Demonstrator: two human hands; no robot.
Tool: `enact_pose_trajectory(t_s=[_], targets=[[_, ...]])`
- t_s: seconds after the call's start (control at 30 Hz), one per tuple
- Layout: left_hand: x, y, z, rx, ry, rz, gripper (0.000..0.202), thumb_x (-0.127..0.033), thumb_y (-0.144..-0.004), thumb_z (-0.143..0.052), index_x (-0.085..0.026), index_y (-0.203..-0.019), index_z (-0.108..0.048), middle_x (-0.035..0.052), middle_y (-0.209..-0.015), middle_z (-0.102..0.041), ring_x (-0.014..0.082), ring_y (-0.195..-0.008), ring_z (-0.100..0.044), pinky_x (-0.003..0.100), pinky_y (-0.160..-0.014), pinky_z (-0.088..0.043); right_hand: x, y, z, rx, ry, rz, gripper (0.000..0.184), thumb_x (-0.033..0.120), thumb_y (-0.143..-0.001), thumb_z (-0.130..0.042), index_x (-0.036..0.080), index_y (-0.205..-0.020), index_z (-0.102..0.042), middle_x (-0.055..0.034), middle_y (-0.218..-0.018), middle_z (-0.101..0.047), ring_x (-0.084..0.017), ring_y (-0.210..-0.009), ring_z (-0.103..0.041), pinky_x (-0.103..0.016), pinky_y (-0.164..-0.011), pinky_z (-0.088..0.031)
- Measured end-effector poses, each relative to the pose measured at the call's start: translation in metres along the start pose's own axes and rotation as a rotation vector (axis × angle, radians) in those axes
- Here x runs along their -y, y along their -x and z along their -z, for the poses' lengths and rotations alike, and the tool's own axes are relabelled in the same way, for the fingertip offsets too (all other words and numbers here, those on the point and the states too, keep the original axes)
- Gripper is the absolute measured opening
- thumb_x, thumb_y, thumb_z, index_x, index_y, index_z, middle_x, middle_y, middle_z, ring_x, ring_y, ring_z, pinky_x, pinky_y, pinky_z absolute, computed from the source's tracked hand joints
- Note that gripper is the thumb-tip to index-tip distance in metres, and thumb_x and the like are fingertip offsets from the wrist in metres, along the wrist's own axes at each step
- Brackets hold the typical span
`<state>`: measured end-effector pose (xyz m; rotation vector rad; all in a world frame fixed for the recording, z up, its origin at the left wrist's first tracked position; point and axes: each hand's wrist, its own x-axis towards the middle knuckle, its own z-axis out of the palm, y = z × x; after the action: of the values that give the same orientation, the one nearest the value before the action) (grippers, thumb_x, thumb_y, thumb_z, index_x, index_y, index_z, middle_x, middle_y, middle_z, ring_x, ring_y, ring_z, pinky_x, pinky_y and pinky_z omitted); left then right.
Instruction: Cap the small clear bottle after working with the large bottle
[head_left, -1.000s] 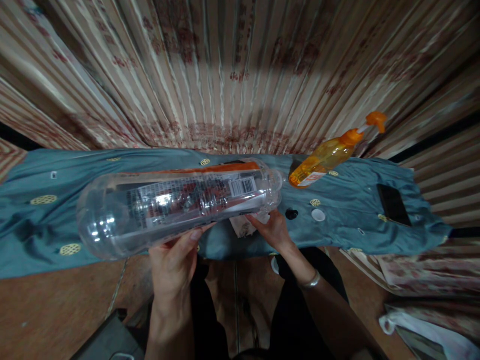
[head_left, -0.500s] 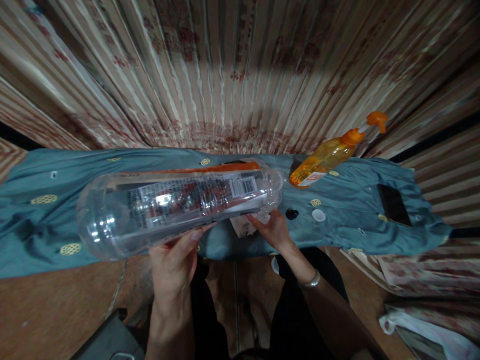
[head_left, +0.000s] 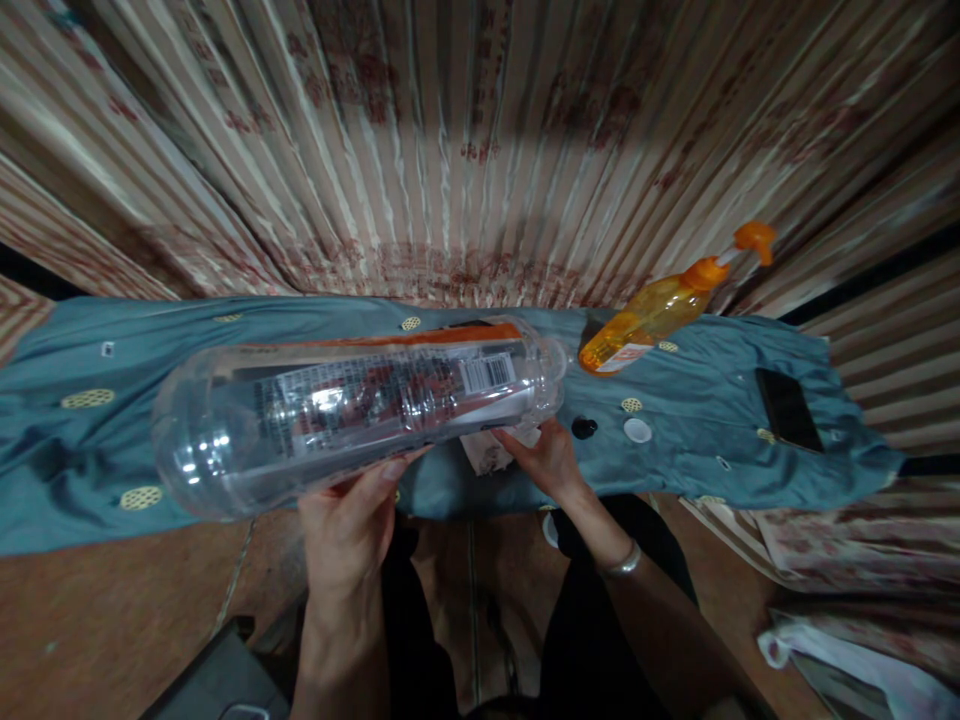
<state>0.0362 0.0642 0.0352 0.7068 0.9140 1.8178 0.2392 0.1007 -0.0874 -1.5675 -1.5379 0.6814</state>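
Note:
A large clear plastic bottle (head_left: 360,400) lies sideways above the table, its broad base to the left and its neck end to the right. Its label carries print, a barcode and an orange edge. My left hand (head_left: 349,520) grips it from below, thumb along the near side, other fingers mostly hidden. Close under the neck end, my right hand (head_left: 551,462) is closed on a pale crumpled cloth (head_left: 486,455). Its fingertips are partly hidden by the bottle. To the right of this hand lie a small black cap (head_left: 583,428) and a white round lid (head_left: 637,430).
An orange spray bottle (head_left: 649,318) stands at the back right of the table, which is covered with a teal cloth (head_left: 52,450). A dark phone-like slab (head_left: 789,410) lies at the right end. Patterned curtains (head_left: 465,150) hang behind. A grey object (head_left: 214,680) is at the lower left.

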Motion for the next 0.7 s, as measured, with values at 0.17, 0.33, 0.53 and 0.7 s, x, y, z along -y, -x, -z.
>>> enact_pose_trajectory(t_s=[0.17,0.33,0.53,0.7], targets=[[0.0011,-0.0004,-0.0009,-0.012,0.008,-0.014,0.043,-0.023,-0.053,-0.092,-0.022,-0.091,-0.072,0.0045,-0.089,-0.077,0.0284,-0.085,-0.076,0.039,-0.069,-0.066,-0.0003,-0.0001,-0.0002,0.008,-0.015,0.019,0.063,0.059,-0.077,-0.072,0.018,-0.123,-0.061,-0.0130,-0.104,-0.077,-0.033,-0.096,-0.074,-0.049,-0.084,-0.060],[0.0007,-0.0005,-0.0003,-0.009,0.001,0.005,0.045,-0.022,-0.052,-0.092,-0.023,-0.092,-0.072,0.0047,-0.093,-0.077,0.0292,-0.091,-0.075,0.038,-0.069,-0.066,-0.0012,0.0005,-0.0004,0.009,-0.009,-0.005,0.059,0.055,-0.077,-0.073,0.021,-0.123,-0.061,-0.0101,-0.102,-0.077,-0.031,-0.094,-0.075,-0.046,-0.082,-0.061],[0.0013,0.0001,0.0013,-0.016,-0.008,0.008,0.037,-0.025,-0.052,-0.093,-0.022,-0.082,-0.072,0.0026,-0.082,-0.076,0.0265,-0.081,-0.075,0.039,-0.069,-0.066,-0.0018,0.0003,-0.0005,0.001,-0.002,0.002,0.060,0.055,-0.076,-0.074,0.019,-0.123,-0.061,-0.0114,-0.104,-0.077,-0.032,-0.095,-0.074,-0.049,-0.083,-0.060],[0.0000,0.0000,-0.0004,-0.009,0.002,0.010,0.037,-0.023,-0.052,-0.093,-0.022,-0.083,-0.071,0.0020,-0.079,-0.075,0.0256,-0.078,-0.076,0.037,-0.067,-0.066,-0.0031,0.0000,-0.0012,0.001,-0.001,0.007,0.060,0.055,-0.076,-0.073,0.020,-0.122,-0.061,-0.0105,-0.104,-0.077,-0.032,-0.097,-0.074,-0.047,-0.083,-0.061]])
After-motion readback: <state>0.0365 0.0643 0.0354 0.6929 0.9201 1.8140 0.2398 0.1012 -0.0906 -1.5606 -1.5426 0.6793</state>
